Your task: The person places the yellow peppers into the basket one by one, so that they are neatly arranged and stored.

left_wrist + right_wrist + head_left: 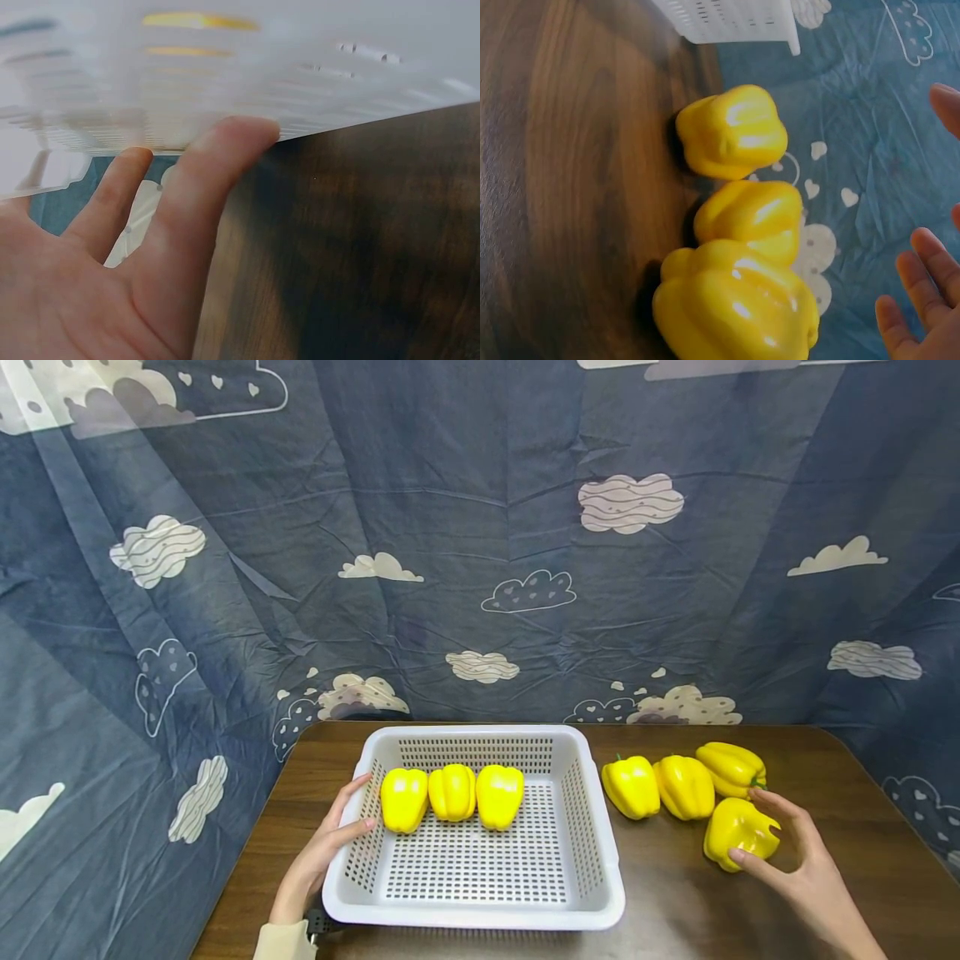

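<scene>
A white plastic basket [471, 920] stands on the table with three yellow bell peppers in a row inside, among them the leftmost bell pepper [404, 800]. My left hand [318, 852] rests against the basket's left side; in the left wrist view its thumb [202, 180] lies extended along the slotted wall. On the right, my right hand [802, 856] spreads its thumb and fingers around the nearest loose yellow bell pepper [731, 835], partly covering it. In the right wrist view, fingers [930, 277] are spread apart from a large pepper [735, 300]; whether any fingertip touches a pepper I cannot tell.
Other loose yellow bell peppers lie between basket and right hand: a left one [632, 787], a middle one [684, 787] and a rear one [731, 767]. The brown wooden table [652, 902] ends against a blue cloud-patterned curtain [465, 618].
</scene>
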Tool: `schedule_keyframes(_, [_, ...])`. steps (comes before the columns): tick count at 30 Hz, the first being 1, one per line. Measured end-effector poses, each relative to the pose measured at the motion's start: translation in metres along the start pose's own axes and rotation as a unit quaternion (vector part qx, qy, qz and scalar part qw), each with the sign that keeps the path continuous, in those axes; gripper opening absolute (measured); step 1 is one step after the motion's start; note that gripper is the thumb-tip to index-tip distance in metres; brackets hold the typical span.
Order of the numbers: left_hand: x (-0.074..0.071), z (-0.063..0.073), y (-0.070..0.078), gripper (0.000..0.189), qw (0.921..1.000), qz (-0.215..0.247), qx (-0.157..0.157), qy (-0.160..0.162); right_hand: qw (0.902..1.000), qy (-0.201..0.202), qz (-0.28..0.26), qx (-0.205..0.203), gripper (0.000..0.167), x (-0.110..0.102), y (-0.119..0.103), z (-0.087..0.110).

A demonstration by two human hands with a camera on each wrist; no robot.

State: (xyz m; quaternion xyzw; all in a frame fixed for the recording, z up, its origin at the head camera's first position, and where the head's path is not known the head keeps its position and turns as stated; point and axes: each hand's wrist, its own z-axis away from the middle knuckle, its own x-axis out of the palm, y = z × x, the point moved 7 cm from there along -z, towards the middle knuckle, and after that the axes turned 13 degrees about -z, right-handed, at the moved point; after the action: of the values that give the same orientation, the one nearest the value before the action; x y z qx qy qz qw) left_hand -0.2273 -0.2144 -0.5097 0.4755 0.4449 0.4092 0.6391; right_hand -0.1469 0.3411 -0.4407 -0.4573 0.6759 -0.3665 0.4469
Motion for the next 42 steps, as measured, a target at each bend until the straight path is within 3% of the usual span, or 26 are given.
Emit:
schedule_keyframes(11, [0.000,0.000,0.000,0.068,1.0000,0.005,0.003,-0.004,0.9995,0.006,0.029,0.006,0.078,-0.008,0.013,0.003])
schedule_keyframes(28, [-0.001,0.000,0.000,0.068,1.0000,0.001,-0.002,-0.001,0.9949,-0.008,0.080,0.061,0.085,-0.017,0.055,0.007])
schedule_keyframes(42, [0.000,0.000,0.000,0.068,1.0000,0.002,-0.002,-0.002,0.9890,-0.015,0.131,0.068,0.090,-0.014,0.065,0.003])
